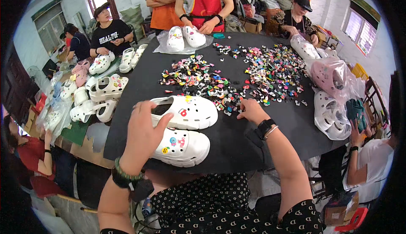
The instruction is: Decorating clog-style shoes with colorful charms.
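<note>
Two white clogs lie side by side before me, toes pointing right. The farther white clog carries a red-and-white charm and a yellow one. On the nearer white clog are a blue swirl, a red-and-white charm and a round yellow one. My left hand is over their heel ends, thumb and fingers apart; whether it touches them I cannot tell. At the near edge of a loose heap of small colourful shoe charms, my right hand has its fingers curled down; what they pinch is too small to make out.
A second charm heap spreads toward the right of the black table. Bagged white clogs and a bagged pink clog line the right edge. More clogs crowd a left table. Across, a person in a red apron handles white clogs.
</note>
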`<state>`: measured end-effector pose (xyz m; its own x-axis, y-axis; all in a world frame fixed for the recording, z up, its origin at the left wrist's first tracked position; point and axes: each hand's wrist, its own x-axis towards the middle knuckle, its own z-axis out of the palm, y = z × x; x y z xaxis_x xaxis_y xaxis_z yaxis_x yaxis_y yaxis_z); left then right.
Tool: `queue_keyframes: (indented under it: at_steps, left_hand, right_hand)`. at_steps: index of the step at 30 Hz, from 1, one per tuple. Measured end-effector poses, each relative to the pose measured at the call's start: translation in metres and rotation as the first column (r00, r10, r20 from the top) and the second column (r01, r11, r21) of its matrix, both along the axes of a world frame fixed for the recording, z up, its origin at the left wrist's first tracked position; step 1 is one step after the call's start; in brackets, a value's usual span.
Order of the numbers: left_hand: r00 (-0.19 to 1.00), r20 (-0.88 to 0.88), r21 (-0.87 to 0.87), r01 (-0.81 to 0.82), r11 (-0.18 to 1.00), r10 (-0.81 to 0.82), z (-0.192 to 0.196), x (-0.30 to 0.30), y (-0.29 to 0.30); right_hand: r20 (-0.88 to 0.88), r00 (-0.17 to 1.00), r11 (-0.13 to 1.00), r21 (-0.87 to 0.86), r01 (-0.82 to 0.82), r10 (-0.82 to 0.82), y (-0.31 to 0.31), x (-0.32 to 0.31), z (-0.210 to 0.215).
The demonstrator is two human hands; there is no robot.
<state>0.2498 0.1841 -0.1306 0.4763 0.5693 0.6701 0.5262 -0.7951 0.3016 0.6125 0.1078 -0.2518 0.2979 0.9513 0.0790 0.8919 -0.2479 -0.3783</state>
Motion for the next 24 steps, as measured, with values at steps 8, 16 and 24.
queue_keyframes:
  at_steps: [8,16,24]
  left_hand:
    - [0.960,-0.269,-0.840,-0.193,0.507,-0.081,-0.040,0.056,0.092]
    - [0.996,-0.051,-0.941,-0.022,0.339,-0.077,-0.042,0.073,0.091]
    - [0.991,0.121,-0.989,0.125,0.080,-0.055,-0.055,0.047,0.080]
  right_hand:
    - [-0.074,0.997,0.998,0.064,-0.029,0.033,0.006,0.011,-0.017]
    - [0.080,0.996,0.966,0.259,0.017,-0.039,0.000,0.016,-0.008]
    - [-0.145,0.977,0.868,0.492,-0.067,0.157,0.000,-0.041,0.057]
